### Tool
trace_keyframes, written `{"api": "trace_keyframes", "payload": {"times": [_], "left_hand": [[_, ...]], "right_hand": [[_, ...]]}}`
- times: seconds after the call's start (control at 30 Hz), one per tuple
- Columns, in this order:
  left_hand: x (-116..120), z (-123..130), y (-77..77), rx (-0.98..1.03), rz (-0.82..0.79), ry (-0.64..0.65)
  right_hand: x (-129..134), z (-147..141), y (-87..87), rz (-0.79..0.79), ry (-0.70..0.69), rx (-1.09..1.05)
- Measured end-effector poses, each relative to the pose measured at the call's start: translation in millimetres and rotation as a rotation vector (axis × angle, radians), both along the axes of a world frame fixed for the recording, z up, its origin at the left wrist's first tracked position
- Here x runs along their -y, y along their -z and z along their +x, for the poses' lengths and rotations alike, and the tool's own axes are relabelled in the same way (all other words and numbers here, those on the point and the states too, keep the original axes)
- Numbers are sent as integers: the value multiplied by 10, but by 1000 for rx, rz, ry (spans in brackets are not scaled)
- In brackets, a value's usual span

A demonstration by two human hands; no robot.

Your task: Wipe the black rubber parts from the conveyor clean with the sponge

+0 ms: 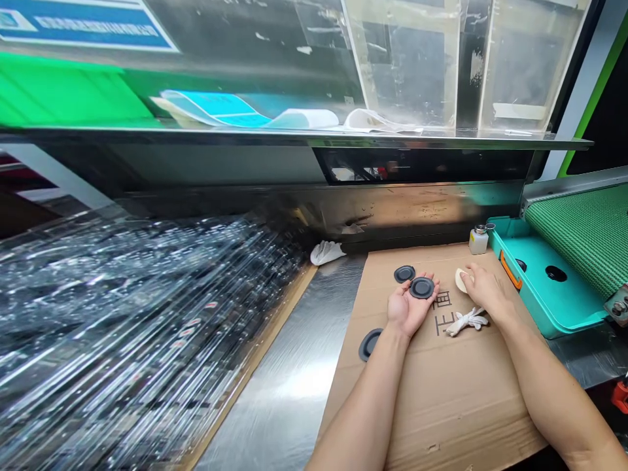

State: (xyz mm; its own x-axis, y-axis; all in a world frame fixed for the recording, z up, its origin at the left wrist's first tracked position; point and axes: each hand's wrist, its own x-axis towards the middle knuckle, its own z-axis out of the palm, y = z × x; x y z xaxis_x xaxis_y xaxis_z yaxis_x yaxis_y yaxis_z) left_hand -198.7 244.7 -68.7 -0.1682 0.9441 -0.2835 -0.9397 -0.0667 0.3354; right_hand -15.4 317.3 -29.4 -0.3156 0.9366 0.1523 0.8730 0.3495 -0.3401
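L hand [406, 309] lies palm up, fingers loosely spread & a little curled, no pinch. A dark round disc [422, 288] w/ a ringed face sits on its fingertips. Just past those fingers, a 2nd disc [405, 274] lies flat on a cardboard sheet [441, 405]. A 3rd disc [369, 345] lies near the L wrist, at the sheet's left edge, partly hidden by the hand's heel.

R hand [490, 292] is palm down, fingers together & reaching left, tips on a cream pad [460, 280]; can't tell if it's gripped. Pad's material unclear, poss. sponge. Below it, a crumpled white glove [466, 320] lies on the sheet beside black printed Chinese chars [443, 313].

Sheet lies on a steel desk [289, 386]. Past the sheet's far edge, a small white bottle [478, 240] w/ metal top stands upright. To the right, a teal tray [544, 288] w/ orange latch [510, 269] sits by a green mesh belt [579, 235]. A 2nd white glove [326, 252] lies at the desk's back edge. On the left, a big stack of clear sheets [122, 340] is blurred. Above, a steel shelf [294, 136] holds curled papers [245, 111].
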Motion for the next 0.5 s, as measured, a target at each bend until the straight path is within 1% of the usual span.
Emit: {"api": "trace_keyframes", "payload": {"times": [0.07, 0.1, 0.13, 0.17, 0.23, 0.27, 0.3, 0.33, 0.37, 0.43, 0.5], "left_hand": [[-9, -13, -23, 31, -27, -32], [-14, -20, -36, 44, -36, -56], [-19, -28, -49, 53, -42, -83], [-24, -37, -60, 57, -46, -104], [-33, -59, -73, 42, -55, -112], [-36, -69, -74, 23, -62, -100], [-38, -76, -71, -3, -71, -82], [-40, -78, -65, -37, -79, -65], [-40, -74, -57, -81, -85, -55], [-37, -48, -37, -196, -90, -50], [-29, -2, -17, -323, -86, -40]], "right_hand": [[38, 57, -86, 103, 18, 97], [63, 83, -126, 142, -33, 109], [90, 105, -159, 132, -139, 104], [117, 120, -179, 59, -287, 96], [164, 126, -179, -209, -579, 112], [182, 118, -162, -340, -664, 138], [195, 104, -139, -433, -696, 165], [202, 87, -116, -477, -693, 186], [204, 72, -98, -478, -677, 195], [195, 49, -87, -412, -670, 153], [177, 34, -102, -295, -675, 31]]}}
